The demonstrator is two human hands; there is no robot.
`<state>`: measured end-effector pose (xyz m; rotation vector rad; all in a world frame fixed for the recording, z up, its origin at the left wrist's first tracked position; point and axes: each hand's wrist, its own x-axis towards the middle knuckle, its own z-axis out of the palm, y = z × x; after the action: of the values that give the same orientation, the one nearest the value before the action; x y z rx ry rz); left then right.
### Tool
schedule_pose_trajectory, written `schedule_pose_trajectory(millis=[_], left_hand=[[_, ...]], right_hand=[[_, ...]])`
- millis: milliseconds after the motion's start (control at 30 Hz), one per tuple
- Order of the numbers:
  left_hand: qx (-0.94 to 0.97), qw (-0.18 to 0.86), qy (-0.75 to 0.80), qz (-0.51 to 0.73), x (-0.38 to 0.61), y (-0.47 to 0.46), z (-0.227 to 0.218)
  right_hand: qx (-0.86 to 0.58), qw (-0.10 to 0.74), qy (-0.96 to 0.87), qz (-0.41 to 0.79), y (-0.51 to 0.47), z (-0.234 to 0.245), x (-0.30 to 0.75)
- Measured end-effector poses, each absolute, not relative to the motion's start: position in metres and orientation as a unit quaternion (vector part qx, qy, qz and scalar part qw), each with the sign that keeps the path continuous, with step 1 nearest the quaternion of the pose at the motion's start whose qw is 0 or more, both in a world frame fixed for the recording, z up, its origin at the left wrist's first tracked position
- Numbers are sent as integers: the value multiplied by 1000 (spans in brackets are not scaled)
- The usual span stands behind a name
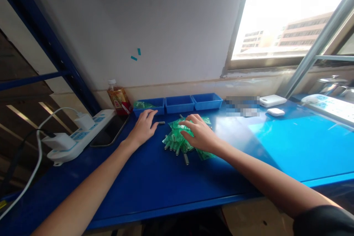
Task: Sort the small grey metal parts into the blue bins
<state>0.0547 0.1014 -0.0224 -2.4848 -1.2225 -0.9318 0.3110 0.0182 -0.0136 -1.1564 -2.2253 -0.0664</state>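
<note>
My left hand (143, 127) is in front of the leftmost blue bin (163, 105), fingers stretched forward and thumb apart, with nothing seen in it. Just beyond its thumb lies a small grey metal cylinder (161, 122). Over a pile of green plastic bags (177, 132) hovers or rests my right hand (200, 132), its thumb and fingers spread; whether it touches the bags I cannot tell. Several small metal cylinders stick out of the pile's near side, and one cylinder (186, 159) lies closest to me. A green bag (143, 104) sits inside the left bin.
A middle bin (179, 107) and a right bin (208, 103) continue the row along the wall. Left are a drink bottle (119, 99), a phone (110, 132) and a power strip (83, 134) with chargers. White devices (272, 100) lie at the right on the blue table (166, 188).
</note>
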Motion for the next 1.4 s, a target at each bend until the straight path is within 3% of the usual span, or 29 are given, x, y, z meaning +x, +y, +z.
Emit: schedule_pose_trajectory(millis=[100,300,567,633,833,933,1033,1167,1400], left_hand=[[-877,26,-382,-289,74,92,-38],[-846,-83,-426,-311,98,75,-25],[-700,-377,-512,-324,107,71,-28],[-709,-348,-513,-336,107,68,-20],[-719,103,-466,-505,81,92,43],[-733,187,-459,-466,70,112,52],[-784,138,-459,-393,73,110,26],[-832,-33,-456,-314,89,77,-14],[-875,-163,-415,-191,110,45,-6]], right_hand=[[-468,266,-843,-19,21,-17,315],[-477,217,-851,5,23,-20,316],[-412,199,-889,7,14,-17,308],[-398,204,-895,7,12,-17,305],[-403,223,-887,10,10,-18,305],[-403,219,-889,17,10,-16,306],[-407,203,-890,18,8,-13,307],[-417,179,-891,8,7,-12,307],[-468,184,-864,22,9,-18,304]])
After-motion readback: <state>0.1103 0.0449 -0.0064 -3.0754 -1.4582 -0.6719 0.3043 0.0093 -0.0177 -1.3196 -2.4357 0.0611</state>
